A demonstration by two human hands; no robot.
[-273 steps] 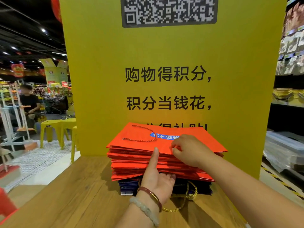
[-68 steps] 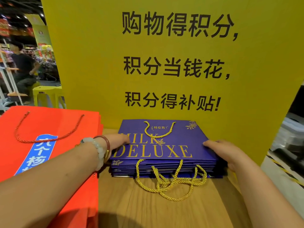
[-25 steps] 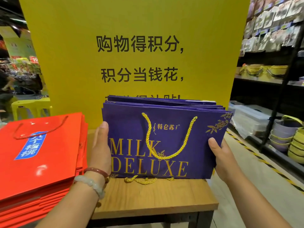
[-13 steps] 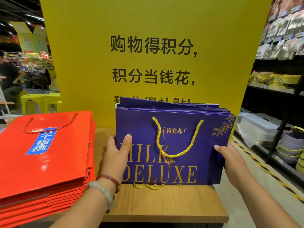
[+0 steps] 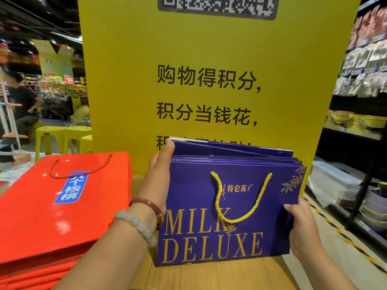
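**Both hands hold purple bag stack upright on table**

The purple bag stack (image 5: 230, 216) stands on its bottom edge at lower centre of the frame, on the wooden table (image 5: 209, 277). The front bag reads "MILK DELUXE", and a gold rope handle (image 5: 240, 197) hangs down its face. The bags behind fan slightly apart at the top.

The left hand (image 5: 157, 181) grips the stack's left edge, with the thumb up at the top left corner and the other fingers hidden behind. Its wrist wears a red bangle (image 5: 146, 204) and a pale bead bracelet (image 5: 136, 225). The right hand (image 5: 301, 227) grips the right edge lower down, with the thumb on the front face and the fingers behind.

A red bag stack (image 5: 62, 216) lies flat at lower left, just beside the left forearm, with a red cord on the top bag. A yellow sign board (image 5: 209, 49) stands directly behind the purple bags, with black Chinese text and a QR code (image 5: 217, 5) at top centre.

Yellow stools (image 5: 60, 137) and a seated person (image 5: 23, 101) are at mid left, in the background. Store shelves (image 5: 356, 126) at right hold bowls and packets.
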